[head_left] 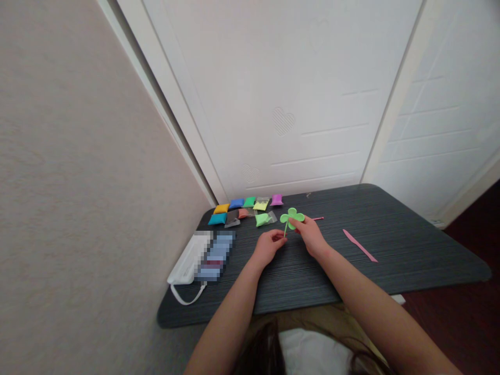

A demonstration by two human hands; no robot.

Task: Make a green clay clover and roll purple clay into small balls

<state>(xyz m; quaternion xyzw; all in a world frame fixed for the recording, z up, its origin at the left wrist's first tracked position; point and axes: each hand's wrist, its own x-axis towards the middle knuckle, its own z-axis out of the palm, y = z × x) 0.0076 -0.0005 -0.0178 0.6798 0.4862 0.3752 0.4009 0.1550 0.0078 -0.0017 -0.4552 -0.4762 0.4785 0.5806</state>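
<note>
A light green four-leaf clover [292, 212] with a thin stem, looking like modelling clay, is held up over the dark table. My right hand [313, 238] is closed on it from the right, fingers at the leaves and the top of the stem. From the left, my left hand [267, 247] pinches the stem near its lower end. Just beyond the right hand lies a thin pink tool [319, 219], partly hidden by it. A pink plastic knife [359, 245] rests farther right. The opened light green clay packet [262, 220] is to the left of the clover.
Several coloured clay packets, among them a teal one [217, 219] and a purple one [277, 199], line the table's back left. A white device [190, 262] with a cable [185, 302] lies beside a blurred-out blue object [217, 255]. A white panelled door [312, 94] stands behind the table [414, 250].
</note>
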